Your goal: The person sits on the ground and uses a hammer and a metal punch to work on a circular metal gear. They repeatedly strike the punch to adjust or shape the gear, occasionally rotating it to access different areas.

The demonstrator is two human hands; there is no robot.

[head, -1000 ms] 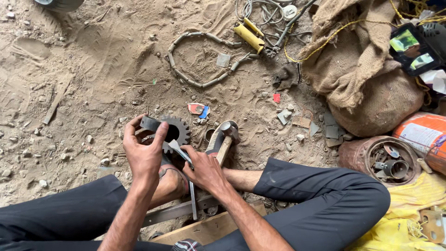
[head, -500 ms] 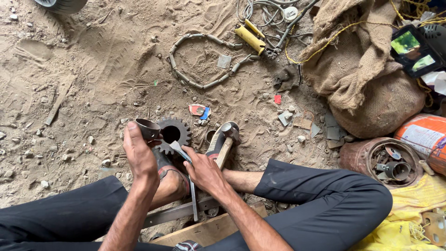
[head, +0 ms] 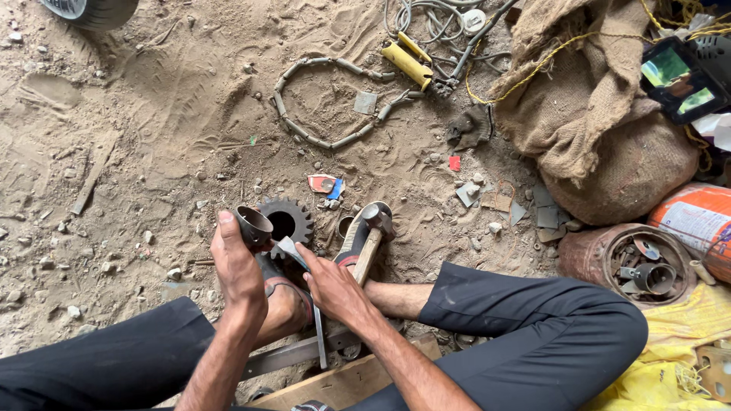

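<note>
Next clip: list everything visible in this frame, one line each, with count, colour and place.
metal cup: one, dark grey, in the left hand
flat metal tool: one, silver, under the right hand, tip at the cup
gear: one, dark, on sand behind the cup
hammer: one, steel head, wooden handle, right of the gear
segmented hose loop: one, grey, upper centre
yellow-handled tool: one, top centre
burlap sack: one, brown, upper right
rusty can: one, holding metal parts, right
left hand: gripping the cup
right hand: on the flat tool
</note>
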